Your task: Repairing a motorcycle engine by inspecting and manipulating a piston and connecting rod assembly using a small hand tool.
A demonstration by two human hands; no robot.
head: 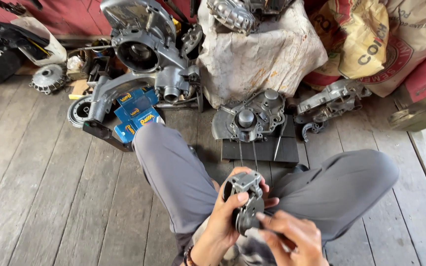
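I sit cross-legged on the wooden plank floor (50, 197), grey trousers on both knees, and look down at my hands between them. My left hand (225, 216) is wrapped around a small grey metal engine part (245, 202), thumb pressed on its front and fingers curled behind it, so it is raised above my lap, upright, with its boxy end on top and a rounded body below. My right hand (292, 239) is clenched around something thin and dark whose tip meets the lower side of the part; I cannot tell what tool it is, because my fingers hide most of it.

Just beyond my knees a grey crankcase cover (250, 118) lies on a flat dark block (262, 148), with a thin pointed tool (278, 145) resting on the block beside it. To the right of it lies another cast engine casing (331, 101). To the left, near my left knee, blue cardboard boxes (136, 116) are stacked under a large engine casing (144, 44). A white sack (262, 54) stands behind the cover.
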